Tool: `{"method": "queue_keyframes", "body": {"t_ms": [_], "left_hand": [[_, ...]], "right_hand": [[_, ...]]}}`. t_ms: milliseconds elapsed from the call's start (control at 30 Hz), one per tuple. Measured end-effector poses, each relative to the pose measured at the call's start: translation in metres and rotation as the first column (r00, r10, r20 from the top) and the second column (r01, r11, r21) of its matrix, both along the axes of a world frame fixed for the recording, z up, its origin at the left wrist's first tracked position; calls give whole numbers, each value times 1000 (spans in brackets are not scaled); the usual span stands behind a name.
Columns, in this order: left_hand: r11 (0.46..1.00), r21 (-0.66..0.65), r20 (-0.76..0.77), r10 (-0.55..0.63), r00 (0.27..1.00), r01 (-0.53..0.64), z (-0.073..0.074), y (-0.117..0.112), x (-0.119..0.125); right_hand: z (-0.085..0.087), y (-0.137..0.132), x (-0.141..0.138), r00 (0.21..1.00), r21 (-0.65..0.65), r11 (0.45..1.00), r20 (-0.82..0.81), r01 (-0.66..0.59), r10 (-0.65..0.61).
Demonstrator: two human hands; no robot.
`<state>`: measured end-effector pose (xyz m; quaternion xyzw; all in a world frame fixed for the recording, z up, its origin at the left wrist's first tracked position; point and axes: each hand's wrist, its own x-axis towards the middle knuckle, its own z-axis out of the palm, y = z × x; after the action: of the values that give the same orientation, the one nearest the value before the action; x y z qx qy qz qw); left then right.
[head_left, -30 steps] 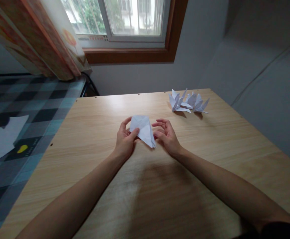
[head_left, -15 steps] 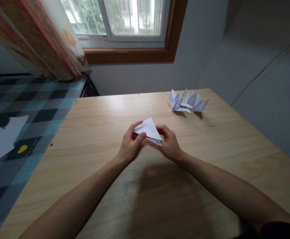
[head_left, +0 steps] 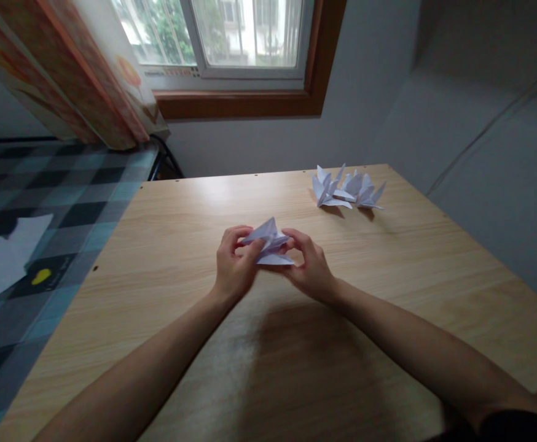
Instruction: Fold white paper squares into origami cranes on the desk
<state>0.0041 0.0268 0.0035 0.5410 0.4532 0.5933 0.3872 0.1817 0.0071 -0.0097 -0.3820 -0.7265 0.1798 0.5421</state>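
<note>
A partly folded piece of white paper (head_left: 274, 259) is held between my two hands, over the middle of the wooden table (head_left: 167, 245). Its layers stand apart, with one pointed flap raised at the top. My left hand (head_left: 235, 261) grips the left side, thumb pressed on the upper face and fingers behind. On the right edge my right hand (head_left: 312, 267) pinches the paper between thumb and fingers. Several folded white paper cranes (head_left: 328, 189) stand grouped at the table's far right, away from both hands.
Left of the table, a surface with a checked cloth (head_left: 107, 166) bears loose white sheets of paper (head_left: 1, 264). A curtain (head_left: 79, 73) hangs beside the window (head_left: 250, 37) at the back. A wall (head_left: 494, 153) runs along the right side.
The paper was a flat folded triangle-like packet; now its layers are spread and a flap stands up. My left hand has shifted slightly left, and both hands keep hold.
</note>
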Motion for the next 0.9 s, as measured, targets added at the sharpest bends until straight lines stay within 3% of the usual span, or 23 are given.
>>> {"method": "queue_keyframes", "body": {"t_ms": [100,200,300,400,467,600,733,900], "left_hand": [[986,133,-119,121,986,-105,-3,2,0],[900,373,-218,323,921,-227,-1,0,-3],[836,537,-367,358,859,-119,3,-6,-5],[871,487,-501,219,837,63,4,-10,-5],[888,448,-536,178,825,99,5,-12,-5],[836,538,-564,263,783,106,6,-13,-6],[815,518,-630,160,760,258,7,-11,-8],[882,439,-643,178,745,169,7,-4,-13]], "right_hand": [[-2,0,0,1000,89,996,21,-25,23],[-3,1,0,1000,160,987,-9,-27,29],[-2,1,1,1000,178,984,1,-13,13],[1,1,3,995,194,979,90,-56,39],[4,1,4,990,197,976,122,-94,71],[6,1,6,980,197,968,155,-156,126],[7,4,9,958,223,947,220,-231,182],[8,9,17,960,243,951,249,-191,129]]}}
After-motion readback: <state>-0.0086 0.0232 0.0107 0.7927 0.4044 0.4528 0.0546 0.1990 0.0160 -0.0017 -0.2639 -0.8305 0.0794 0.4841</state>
